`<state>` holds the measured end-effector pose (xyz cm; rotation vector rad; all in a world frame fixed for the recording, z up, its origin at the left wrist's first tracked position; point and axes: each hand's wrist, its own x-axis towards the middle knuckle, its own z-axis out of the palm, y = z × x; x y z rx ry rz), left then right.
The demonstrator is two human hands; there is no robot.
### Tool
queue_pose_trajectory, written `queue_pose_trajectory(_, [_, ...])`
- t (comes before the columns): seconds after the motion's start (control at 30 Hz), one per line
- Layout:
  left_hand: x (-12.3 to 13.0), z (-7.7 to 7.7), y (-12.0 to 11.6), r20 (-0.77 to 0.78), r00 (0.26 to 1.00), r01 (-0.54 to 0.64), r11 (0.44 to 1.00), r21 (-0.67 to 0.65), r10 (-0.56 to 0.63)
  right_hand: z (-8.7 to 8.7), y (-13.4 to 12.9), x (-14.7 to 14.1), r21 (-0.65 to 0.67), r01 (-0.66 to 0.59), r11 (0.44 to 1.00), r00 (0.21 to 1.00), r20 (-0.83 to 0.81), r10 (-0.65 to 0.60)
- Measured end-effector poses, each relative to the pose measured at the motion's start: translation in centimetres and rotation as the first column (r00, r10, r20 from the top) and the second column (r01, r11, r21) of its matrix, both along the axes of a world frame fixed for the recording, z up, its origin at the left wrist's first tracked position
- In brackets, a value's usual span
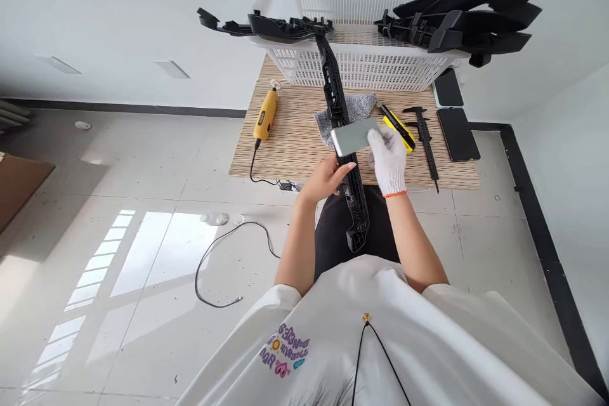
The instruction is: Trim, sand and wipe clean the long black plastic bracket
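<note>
A long black plastic trim piece (pixel 337 98) runs from the basket's edge down over the table to my lap. My bare left hand (pixel 326 179) is closed around its lower part, thumb lying across it. In a white knitted glove, my right hand (pixel 389 155) pinches a flat grey-green rectangular block (pixel 356 137) with a pale end. The block lies over the trim piece just above my left hand; whether they touch, I cannot tell. Behind the trim piece is a grey cloth (pixel 360 105). A yellow utility knife (pixel 399 129) lies right beside the gloved hand.
A white plastic basket (pixel 290 68) at the back holds several black plastic parts (pixel 480 28) jutting past its rim. On the wood-patterned table (pixel 299 127) lie a yellow corded rotary tool (pixel 266 115), black calipers (pixel 427 144) and two phones (pixel 458 134). A cable (pixel 202 266) trails across the floor.
</note>
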<state>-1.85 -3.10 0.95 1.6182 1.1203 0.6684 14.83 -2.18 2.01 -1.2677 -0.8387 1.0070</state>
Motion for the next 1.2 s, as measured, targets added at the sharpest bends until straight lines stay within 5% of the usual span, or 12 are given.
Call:
queue_pose_trajectory(0.07, [-0.01,-0.08,0.02,0.004,1.0,-0.005,1.0,0.004,0.005,0.0,0.04,0.02,-0.005,-0.065,0.998,0.998,0.017,0.065])
queue_pose_trajectory(0.2, [-0.01,-0.19,0.01,0.016,1.0,-0.01,1.0,0.0,0.01,0.16,0.08,0.01,-0.004,0.068,0.998,0.998,-0.009,-0.068])
queue_pose_trajectory(0.33, [0.01,-0.08,0.0,0.015,1.0,-0.01,1.0,0.003,0.01,0.2,0.11,0.0,-0.016,-0.066,0.998,0.998,0.002,0.066])
queue_pose_trajectory(0.43, [0.01,-0.08,0.02,0.024,1.0,0.0,1.0,0.01,0.0,0.11,0.22,0.04,0.006,0.047,0.999,0.997,-0.058,-0.047])
queue_pose_trajectory(0.57, [-0.01,-0.26,0.05,0.026,1.0,-0.009,1.0,0.009,0.009,-0.04,0.34,0.06,-0.001,-0.08,0.997,0.997,-0.002,0.08])
queue_pose_trajectory(0.7, [-0.01,-0.3,0.01,0.022,1.0,-0.009,1.0,0.003,0.009,-0.14,0.34,0.02,0.023,0.038,0.999,0.999,-0.039,-0.037])
queue_pose_trajectory(0.8, [0.0,-0.24,-0.01,0.018,1.0,-0.016,1.0,0.005,0.016,-0.22,0.3,0.05,0.013,-0.112,0.994,0.994,-0.012,0.112])
queue_pose_trajectory(0.93, [-0.01,-0.15,-0.03,0.027,1.0,-0.008,1.0,0.006,0.008,-0.32,0.34,0.21,0.02,0.014,1.0,0.999,-0.033,-0.013])
queue_pose_trajectory(1.2, [-0.26,-0.55,0.03,0.104,0.995,-0.004,1.0,0.011,0.002,-0.24,0.19,0.67,-0.034,-0.096,0.995,0.995,-0.027,0.096])
